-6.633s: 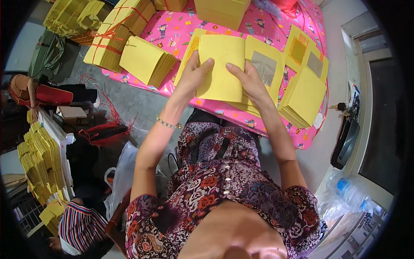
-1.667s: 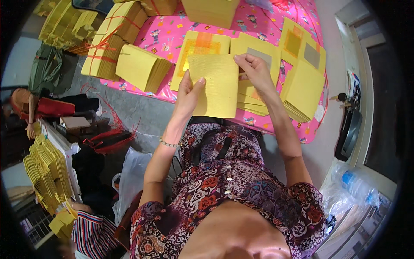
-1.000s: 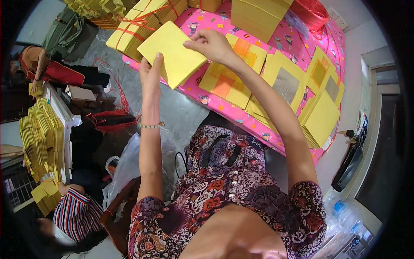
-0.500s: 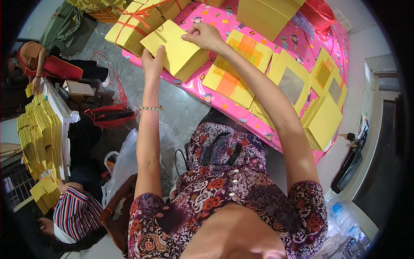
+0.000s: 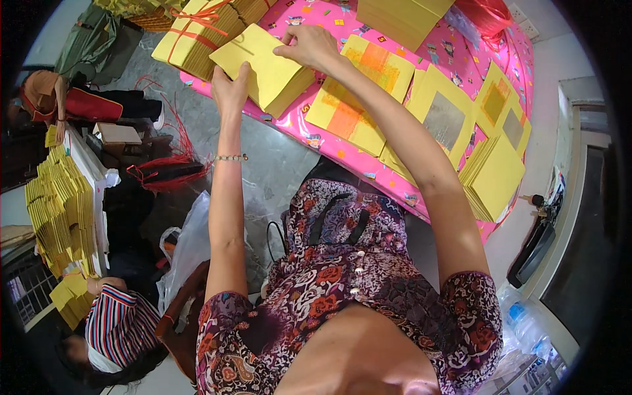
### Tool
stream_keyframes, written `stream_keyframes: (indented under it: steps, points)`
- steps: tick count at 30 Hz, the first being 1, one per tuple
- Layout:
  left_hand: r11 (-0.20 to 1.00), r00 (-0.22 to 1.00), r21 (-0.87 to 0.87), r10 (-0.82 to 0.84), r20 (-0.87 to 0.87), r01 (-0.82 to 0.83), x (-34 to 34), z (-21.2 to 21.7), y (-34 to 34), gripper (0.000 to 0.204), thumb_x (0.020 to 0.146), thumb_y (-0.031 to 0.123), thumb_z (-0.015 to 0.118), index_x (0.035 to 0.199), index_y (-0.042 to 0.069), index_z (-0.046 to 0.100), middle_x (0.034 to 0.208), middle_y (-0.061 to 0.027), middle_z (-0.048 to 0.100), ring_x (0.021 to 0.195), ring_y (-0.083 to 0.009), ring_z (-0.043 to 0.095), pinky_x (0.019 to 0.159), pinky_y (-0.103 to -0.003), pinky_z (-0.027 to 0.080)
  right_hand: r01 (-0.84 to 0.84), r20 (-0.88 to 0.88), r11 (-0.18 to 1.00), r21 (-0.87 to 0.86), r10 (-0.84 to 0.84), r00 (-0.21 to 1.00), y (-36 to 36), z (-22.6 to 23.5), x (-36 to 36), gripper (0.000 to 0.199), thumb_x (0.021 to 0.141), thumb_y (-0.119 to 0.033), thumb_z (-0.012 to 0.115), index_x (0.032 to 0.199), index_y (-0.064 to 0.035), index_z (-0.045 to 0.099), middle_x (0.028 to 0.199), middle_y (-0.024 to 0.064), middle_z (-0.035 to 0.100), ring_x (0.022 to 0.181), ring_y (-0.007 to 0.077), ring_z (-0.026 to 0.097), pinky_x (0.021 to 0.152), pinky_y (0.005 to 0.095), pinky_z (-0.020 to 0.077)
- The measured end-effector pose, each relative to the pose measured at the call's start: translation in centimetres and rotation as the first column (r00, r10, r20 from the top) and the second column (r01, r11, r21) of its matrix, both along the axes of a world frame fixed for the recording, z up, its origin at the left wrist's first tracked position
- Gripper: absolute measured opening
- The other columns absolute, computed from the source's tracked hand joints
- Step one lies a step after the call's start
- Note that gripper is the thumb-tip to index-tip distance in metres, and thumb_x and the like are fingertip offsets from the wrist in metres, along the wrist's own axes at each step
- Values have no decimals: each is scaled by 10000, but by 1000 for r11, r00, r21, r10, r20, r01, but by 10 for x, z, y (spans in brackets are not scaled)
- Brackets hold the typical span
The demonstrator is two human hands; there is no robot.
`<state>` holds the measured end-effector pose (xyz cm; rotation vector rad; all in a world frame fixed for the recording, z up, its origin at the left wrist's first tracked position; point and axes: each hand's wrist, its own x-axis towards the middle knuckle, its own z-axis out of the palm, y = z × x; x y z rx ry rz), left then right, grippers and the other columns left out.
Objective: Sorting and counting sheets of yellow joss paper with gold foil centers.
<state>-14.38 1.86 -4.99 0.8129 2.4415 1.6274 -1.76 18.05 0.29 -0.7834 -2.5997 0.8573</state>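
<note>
We pinch the top sheet (image 5: 253,56) — left grip (image 5: 230,89) closed on its near edge, right grip (image 5: 309,47) on its far corner — stack (image 5: 283,85) beneath.

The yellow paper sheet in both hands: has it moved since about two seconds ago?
Yes. The yellow sheet was carried to the person's left across the pink tablecloth, from the orange-printed stack onto the plain yellow pile, with left hand and right hand gripping its edges.
</note>
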Motion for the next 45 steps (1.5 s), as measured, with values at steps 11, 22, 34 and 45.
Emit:
stream_keyframes:
  steps: [11,22,34,45]
  points:
    - [984,910,51,175,-376,-168,20,7,2,493,691,238,710,1093,1,552,1111,-173,561,1062,-350,475,908,-426,383,22,30,995,-95,-19,999,4,-11,5,417,688,-507,699,859,-127,693,809,72,663,806,237,640,715,395,495]
    - [940,785,-285,-318,-531,188,28,34,14,464,735,-46,475,1135,151,600,1050,-130,596,1022,-316,525,892,-400,399,53,-88,993,-107,-63,994,4,-3,46,363,798,-446,620,877,-95,668,811,71,663,784,219,638,707,350,489]
    - [973,755,-176,-229,-614,152,23,23,17,271,826,28,519,1068,76,631,977,-141,626,915,-311,540,844,-387,403,15,-66,969,246,1,998,-71,-5,203,201,757,-203,666,845,-42,584,761,109,579,736,297,580,662,402,458]
    - [964,764,-230,-248,-595,134,21,29,9,286,860,67,508,1124,110,609,1065,-127,620,980,-310,553,850,-386,434,11,-50,964,267,2,999,-91,-21,230,339,707,-212,714,984,-49,607,923,78,562,858,257,546,715,372,443]
